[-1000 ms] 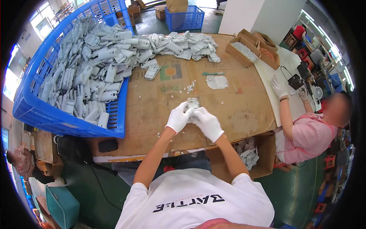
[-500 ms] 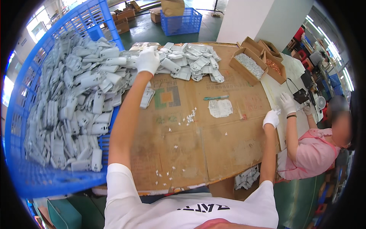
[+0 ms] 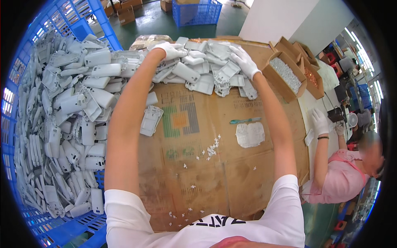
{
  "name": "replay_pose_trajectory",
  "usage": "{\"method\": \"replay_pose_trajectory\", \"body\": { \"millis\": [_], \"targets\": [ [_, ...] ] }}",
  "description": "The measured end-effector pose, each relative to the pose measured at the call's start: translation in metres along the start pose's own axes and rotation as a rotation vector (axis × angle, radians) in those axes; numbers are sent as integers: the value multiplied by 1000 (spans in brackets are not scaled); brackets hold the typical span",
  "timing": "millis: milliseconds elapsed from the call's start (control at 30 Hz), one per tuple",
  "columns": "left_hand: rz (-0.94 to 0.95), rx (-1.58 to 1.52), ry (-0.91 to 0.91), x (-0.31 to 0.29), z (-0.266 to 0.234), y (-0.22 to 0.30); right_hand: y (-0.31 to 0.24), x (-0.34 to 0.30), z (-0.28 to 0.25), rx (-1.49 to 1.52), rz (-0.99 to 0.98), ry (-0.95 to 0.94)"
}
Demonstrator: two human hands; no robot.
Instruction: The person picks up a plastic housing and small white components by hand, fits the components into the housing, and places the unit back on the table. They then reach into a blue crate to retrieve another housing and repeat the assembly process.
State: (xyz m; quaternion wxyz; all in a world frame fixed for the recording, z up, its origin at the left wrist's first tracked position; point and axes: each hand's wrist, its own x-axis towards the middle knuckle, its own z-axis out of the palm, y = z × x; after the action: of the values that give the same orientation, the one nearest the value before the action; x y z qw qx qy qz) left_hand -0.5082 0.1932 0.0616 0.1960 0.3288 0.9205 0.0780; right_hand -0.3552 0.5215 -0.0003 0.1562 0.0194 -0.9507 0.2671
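Observation:
A heap of light grey plastic housings (image 3: 202,84) lies along the far side of the cardboard-covered table (image 3: 186,140). My left hand (image 3: 170,50), in a white glove, rests on the heap's left part with its fingers stretched to the right. On the heap's right side lies my right hand (image 3: 245,62), also gloved, fingers extended and slightly apart. Neither hand shows a housing gripped in it. One loose housing (image 3: 151,120) lies nearer to me, below my left hand.
At left a big blue crate (image 3: 97,18) is full of similar housings. Small white bits (image 3: 213,149), a teal pen (image 3: 246,120) and a white paper (image 3: 250,135) lie on the cardboard. Boxes of small parts (image 3: 285,76) stand far right, near a co-worker's gloved hand (image 3: 319,122).
My right hand has gone from the table's right edge, beside the co-worker, to the heap's right side. My left hand now lies with fingers pointing right on the heap.

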Motion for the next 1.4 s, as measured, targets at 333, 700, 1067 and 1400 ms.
{"method": "replay_pose_trajectory", "body": {
  "millis": [333,700,1067,1400],
  "targets": [
    [95,-10,25,-55,10,22,-31,-47,-15,239,-29,-115],
    [135,342,-182,-84,-32,60,-22,-51,-59,327,-49,58],
    [-328,80,382,55,38,4,25,63,24,-189,26,-157],
    [3,39,374,-2,63,3,-35,17,19,60,-37,-307]
  ]
}}
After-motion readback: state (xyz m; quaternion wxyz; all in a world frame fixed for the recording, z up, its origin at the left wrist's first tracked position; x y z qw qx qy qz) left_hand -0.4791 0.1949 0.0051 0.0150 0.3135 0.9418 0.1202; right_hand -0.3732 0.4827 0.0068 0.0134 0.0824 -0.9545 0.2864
